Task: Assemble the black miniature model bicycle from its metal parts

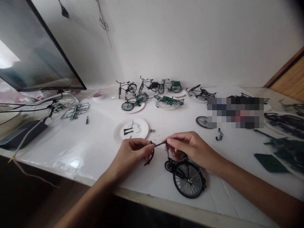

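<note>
A black model bicycle [167,153], with its rear wheel [189,179] resting on the white table, is between my hands near the front edge. My left hand [134,153] pinches the front end of its frame, beside a curved black mudguard [152,156]. With thumb and fingers closed, my right hand [190,144] grips the frame near the top of the seat tube. No front wheel shows on this bicycle. Just beyond my left hand lies a paper plate [118,129] with a black fork-shaped part [128,131] and thin wire pieces [136,127].
Several model bicycles [149,85] stand or lie along the wall. A loose wheel [202,122] and a small grey part [219,135] lie to the right, near green pieces [270,162]. Green part frames [76,110], a small screwdriver [87,120] and a monitor [35,47] are at the left.
</note>
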The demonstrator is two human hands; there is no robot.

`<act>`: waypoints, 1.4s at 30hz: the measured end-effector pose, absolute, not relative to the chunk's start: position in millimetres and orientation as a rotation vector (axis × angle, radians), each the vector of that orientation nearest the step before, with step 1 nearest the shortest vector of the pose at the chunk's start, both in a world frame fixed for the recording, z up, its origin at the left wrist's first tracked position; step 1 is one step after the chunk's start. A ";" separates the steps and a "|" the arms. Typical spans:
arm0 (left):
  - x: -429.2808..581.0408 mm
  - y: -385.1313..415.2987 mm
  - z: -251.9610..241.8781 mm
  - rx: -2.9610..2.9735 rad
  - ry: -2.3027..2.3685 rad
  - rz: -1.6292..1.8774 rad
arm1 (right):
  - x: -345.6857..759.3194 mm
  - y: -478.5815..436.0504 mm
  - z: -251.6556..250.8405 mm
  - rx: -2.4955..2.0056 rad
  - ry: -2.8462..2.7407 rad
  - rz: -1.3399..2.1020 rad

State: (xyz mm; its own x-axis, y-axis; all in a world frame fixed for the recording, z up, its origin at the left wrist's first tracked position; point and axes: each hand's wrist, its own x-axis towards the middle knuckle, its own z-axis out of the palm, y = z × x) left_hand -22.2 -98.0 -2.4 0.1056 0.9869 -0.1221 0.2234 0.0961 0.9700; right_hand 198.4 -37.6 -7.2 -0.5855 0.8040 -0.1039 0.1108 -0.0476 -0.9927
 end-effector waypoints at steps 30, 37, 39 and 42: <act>-15.1 -99.3 -13.7 1.283 1.095 1.035 | 173.7 12.2 8.7 -1.124 -2.368 0.734; -21.0 -99.3 -14.9 1.286 1.079 1.029 | 132.2 26.8 -7.5 -0.892 -2.575 0.584; -22.3 -98.8 -14.4 1.259 1.085 1.043 | 138.4 22.9 -8.1 -0.892 -2.567 0.579; -23.4 -98.3 -15.3 1.236 1.096 1.062 | 156.0 18.4 -6.9 -0.957 -2.511 0.588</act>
State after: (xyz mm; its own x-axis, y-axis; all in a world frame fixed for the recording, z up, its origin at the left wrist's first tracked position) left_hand -23.4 -98.3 -15.3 0.1646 0.9854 -0.0447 -0.0140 0.0476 0.9988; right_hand 156.0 18.4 -6.9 -0.6916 0.6928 0.2044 0.5301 0.6790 -0.5079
